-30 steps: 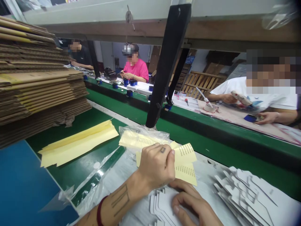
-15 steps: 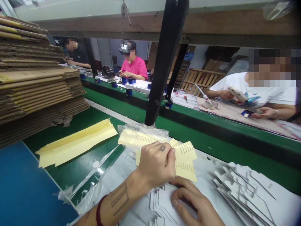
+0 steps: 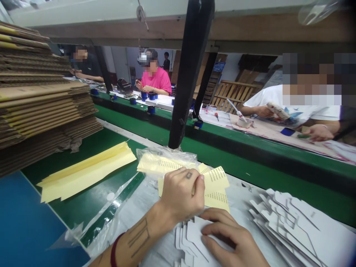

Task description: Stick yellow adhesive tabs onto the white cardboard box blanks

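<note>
My left hand (image 3: 182,194), a dark band at its wrist, is closed with the fingers curled under. It is over the yellow printed slips (image 3: 217,181), and whatever the fingers hold is hidden. Just below it, my right hand (image 3: 230,235) lies with bent, parted fingers on a stack of white die-cut cards (image 3: 191,241). The right fingertips touch the top card near my left hand. More yellow slips in a clear plastic bag (image 3: 167,161) lie behind my left hand.
Folded yellow sheets (image 3: 89,170) lie left, before stacked flattened cardboard (image 3: 47,100). More white die-cut pieces (image 3: 294,222) fan out at right. A black post (image 3: 189,74) stands ahead by the green belt (image 3: 250,159). Several people work across it, one holding a tool (image 3: 278,111).
The view shifts slightly, while my hands keep almost the same pose. Across the belt at right, the co-worker's hand is now apart from the blue piece.
</note>
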The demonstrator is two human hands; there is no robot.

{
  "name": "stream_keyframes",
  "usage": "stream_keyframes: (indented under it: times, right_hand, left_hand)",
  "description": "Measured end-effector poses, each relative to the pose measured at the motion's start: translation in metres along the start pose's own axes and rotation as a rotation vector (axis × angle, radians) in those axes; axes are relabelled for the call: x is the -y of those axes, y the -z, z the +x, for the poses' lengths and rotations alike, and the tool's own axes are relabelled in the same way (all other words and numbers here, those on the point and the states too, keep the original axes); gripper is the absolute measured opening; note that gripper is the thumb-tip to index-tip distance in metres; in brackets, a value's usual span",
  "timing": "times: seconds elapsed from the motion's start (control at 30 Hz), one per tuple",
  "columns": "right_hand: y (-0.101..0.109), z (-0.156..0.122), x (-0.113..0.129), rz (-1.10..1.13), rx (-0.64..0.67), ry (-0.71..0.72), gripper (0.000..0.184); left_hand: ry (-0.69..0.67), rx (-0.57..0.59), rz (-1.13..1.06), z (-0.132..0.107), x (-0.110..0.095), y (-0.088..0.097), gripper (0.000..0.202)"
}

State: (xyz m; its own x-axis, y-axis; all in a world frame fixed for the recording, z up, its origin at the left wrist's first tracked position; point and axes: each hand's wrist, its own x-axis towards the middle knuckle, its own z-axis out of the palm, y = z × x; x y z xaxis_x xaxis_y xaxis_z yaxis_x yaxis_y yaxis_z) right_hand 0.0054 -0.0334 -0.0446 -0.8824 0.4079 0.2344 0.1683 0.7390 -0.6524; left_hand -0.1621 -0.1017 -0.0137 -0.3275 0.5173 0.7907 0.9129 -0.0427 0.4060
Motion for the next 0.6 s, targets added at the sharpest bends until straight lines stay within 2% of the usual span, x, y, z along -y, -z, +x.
stream_keyframes:
  times: [0.2,0.37,0.5,0.6]
  right_hand:
    - [0.018,-0.002,-0.002,-0.019,-0.102,-0.005,0.008]
    - [0.026,-0.008,0.008,0.105,-0.294,-0.22,0.033]
    - [0.034,-0.007,0.02,0.17,-0.371,-0.313,0.024]
    - [0.047,-0.01,0.027,0.194,-0.388,-0.329,0.02]
  left_hand:
    - [-0.019,0.009,-0.006,0.0,0.0,0.0,0.024]
    - [-0.035,0.002,-0.015,0.0,0.002,-0.001,0.022]
    - [-0.042,0.006,-0.024,0.001,0.002,-0.001,0.022]
    - [-0.053,0.009,-0.041,0.001,0.004,0.0,0.021]
